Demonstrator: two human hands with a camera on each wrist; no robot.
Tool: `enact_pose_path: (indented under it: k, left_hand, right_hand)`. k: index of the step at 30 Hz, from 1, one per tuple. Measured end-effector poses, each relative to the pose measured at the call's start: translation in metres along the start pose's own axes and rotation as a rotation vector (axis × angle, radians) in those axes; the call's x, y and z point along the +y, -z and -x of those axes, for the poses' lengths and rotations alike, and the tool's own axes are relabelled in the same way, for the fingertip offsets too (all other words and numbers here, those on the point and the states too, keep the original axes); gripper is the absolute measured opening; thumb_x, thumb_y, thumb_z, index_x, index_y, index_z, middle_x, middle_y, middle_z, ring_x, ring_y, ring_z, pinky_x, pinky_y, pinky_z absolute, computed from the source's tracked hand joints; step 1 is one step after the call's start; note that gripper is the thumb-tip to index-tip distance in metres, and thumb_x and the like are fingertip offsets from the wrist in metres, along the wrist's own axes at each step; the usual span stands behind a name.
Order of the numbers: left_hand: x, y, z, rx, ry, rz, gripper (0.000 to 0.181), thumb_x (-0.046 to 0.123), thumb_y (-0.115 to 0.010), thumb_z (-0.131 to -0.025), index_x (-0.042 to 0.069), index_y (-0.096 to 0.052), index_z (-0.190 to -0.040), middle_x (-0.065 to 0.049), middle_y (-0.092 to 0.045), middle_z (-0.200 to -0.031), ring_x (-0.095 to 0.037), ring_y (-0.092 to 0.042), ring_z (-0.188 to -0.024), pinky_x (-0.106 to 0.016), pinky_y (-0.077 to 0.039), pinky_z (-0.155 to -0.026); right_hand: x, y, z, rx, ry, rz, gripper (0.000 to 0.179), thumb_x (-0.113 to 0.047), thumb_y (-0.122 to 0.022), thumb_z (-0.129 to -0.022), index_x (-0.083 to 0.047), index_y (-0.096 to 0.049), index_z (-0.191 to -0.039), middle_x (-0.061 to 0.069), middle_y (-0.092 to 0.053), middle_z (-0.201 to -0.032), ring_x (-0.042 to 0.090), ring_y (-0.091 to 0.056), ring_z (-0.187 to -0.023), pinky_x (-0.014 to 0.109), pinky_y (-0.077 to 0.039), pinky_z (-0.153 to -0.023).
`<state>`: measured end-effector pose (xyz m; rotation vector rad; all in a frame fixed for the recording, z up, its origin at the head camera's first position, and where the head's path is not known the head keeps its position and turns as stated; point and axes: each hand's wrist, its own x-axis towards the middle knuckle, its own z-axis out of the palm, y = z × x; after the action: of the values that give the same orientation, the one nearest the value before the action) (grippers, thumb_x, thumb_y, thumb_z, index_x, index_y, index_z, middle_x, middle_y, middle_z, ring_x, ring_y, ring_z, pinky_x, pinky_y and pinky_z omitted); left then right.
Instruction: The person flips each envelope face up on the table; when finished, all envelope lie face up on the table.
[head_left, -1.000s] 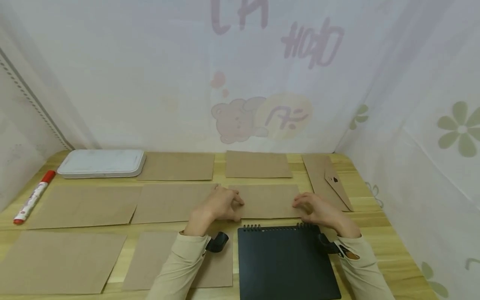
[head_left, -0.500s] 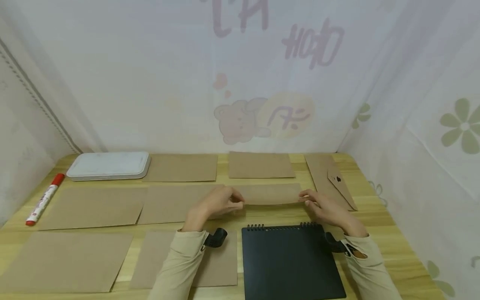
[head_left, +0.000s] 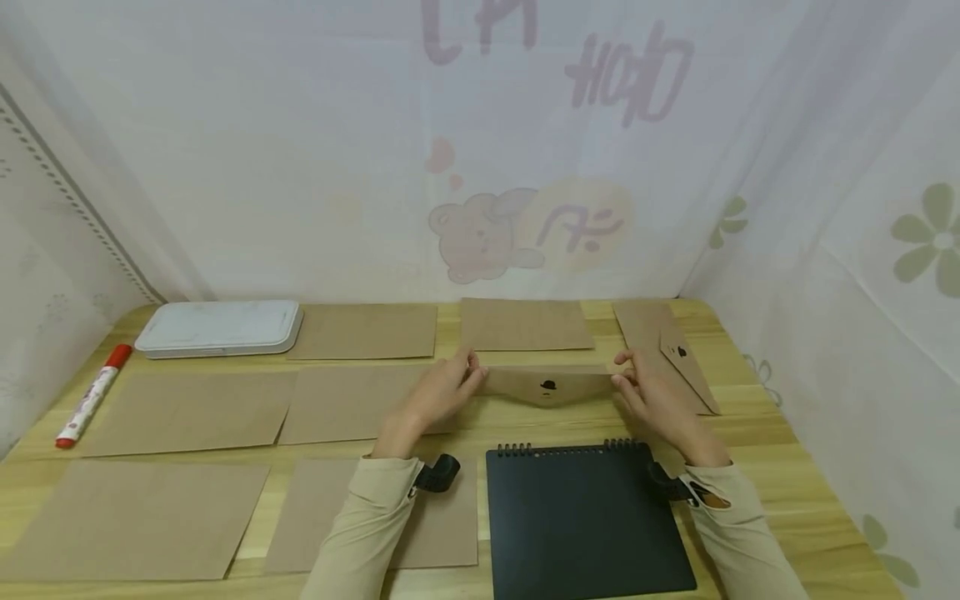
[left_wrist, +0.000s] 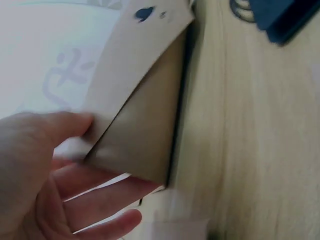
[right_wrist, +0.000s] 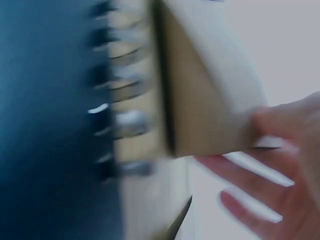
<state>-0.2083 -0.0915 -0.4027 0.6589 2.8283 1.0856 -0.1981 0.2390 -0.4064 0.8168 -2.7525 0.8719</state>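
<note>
Between my two hands is a brown kraft envelope (head_left: 549,388), its pointed flap with a small black hat print turned toward the head camera. My left hand (head_left: 435,396) pinches its left end. At the other end, the thumb and fingers of my right hand (head_left: 663,408) grip the short edge. In the left wrist view the envelope (left_wrist: 145,110) has its flap folded over and its thumb-side edge under my left thumb (left_wrist: 70,125). The blurred right wrist view shows the envelope (right_wrist: 200,110) tilted, held by my right hand (right_wrist: 285,160).
Below the hands lies a black spiral notebook (head_left: 588,521). Several brown envelopes lie face down in rows, including one at the back (head_left: 525,325). A flap-up envelope (head_left: 652,333) is at right. A white case (head_left: 219,327) and a red-capped marker (head_left: 93,396) sit at left.
The envelope lay flat with its plain side up; both hands have lifted its near edge and turned it over away from me, so the flap side shows now.
</note>
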Motion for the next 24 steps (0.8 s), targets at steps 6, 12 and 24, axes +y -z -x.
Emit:
enact_pose_path:
  k: [6,12,24]
  left_hand:
    - [0.000,-0.004,-0.003,0.124,0.020,0.038,0.026,0.020,-0.051,-0.097,0.002,-0.036,-0.109,0.003,-0.035,-0.057,-0.011,-0.034,-0.048,-0.027,-0.031,-0.046]
    - [0.005,-0.009,-0.005,0.220,-0.054,-0.038,0.018,0.014,-0.052,-0.096,0.005,-0.041,-0.107,0.003,-0.036,-0.055,-0.011,-0.034,-0.047,-0.027,-0.032,-0.048]
    - [0.004,-0.014,-0.006,0.397,-0.063,0.034,0.009,0.010,-0.060,-0.091,0.010,-0.053,-0.085,0.002,-0.059,-0.071,-0.010,-0.051,-0.058,-0.027,-0.048,-0.058]
  right_hand:
    - [-0.001,-0.007,-0.005,0.276,0.191,0.191,0.020,0.005,-0.064,-0.083,-0.003,-0.054,-0.099,0.007,-0.062,-0.081,0.014,-0.057,-0.064,0.032,-0.048,-0.055]
    - [-0.002,-0.010,-0.002,0.349,0.252,0.193,0.030,0.018,-0.057,-0.079,-0.007,-0.066,-0.094,0.005,-0.060,-0.092,0.010,-0.048,-0.060,0.022,-0.035,-0.049]
    - [-0.001,-0.010,-0.002,0.395,0.242,0.117,0.044,0.022,-0.062,-0.074,-0.006,-0.069,-0.108,0.016,-0.054,-0.101,0.014,-0.042,-0.069,0.020,-0.031,-0.054]
